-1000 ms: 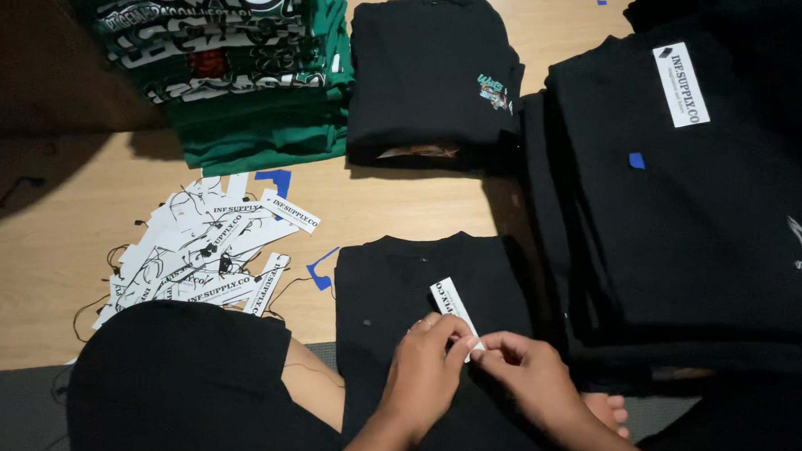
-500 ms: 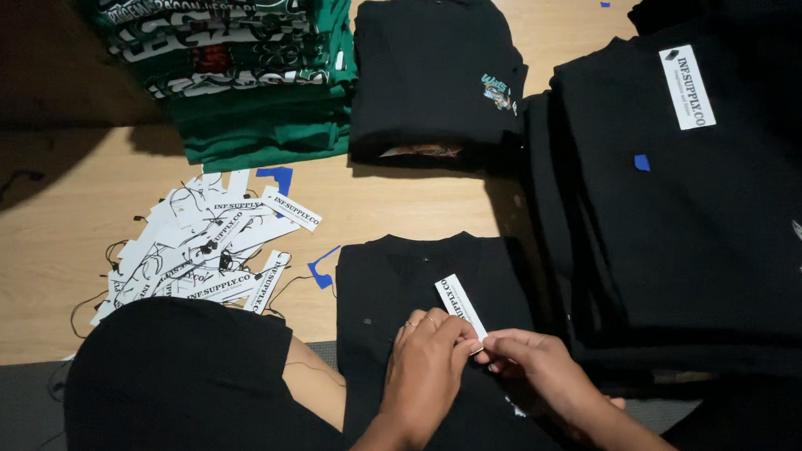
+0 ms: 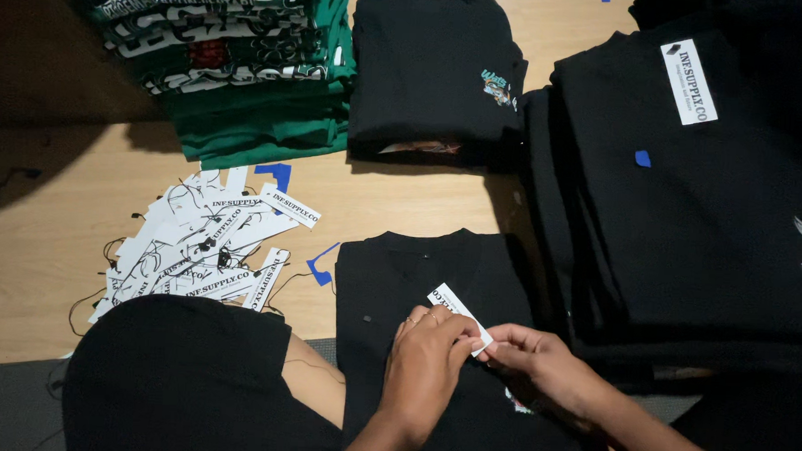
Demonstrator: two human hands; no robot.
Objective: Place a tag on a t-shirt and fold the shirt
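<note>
A folded black shirt [image 3: 408,271] lies on the wooden floor in front of me. Both my hands work over its lower part. My left hand [image 3: 427,353] and my right hand [image 3: 539,362] pinch a small white paper tag [image 3: 452,304] between their fingertips, right above the shirt. The tag's lower end is hidden by my fingers. A pile of similar white tags with black strings [image 3: 202,244] lies to the left of the shirt.
A stack of green folded shirts [image 3: 237,56] sits at the back left. A black folded stack [image 3: 430,73] stands behind the shirt. A big pile of black shirts [image 3: 708,203] with a white tag on top fills the right. My dark-clothed knee [image 3: 178,378] is at lower left.
Both hands have shifted slightly lower on the shirt, and the tag has come down with them; more of it is now covered by my fingers.
</note>
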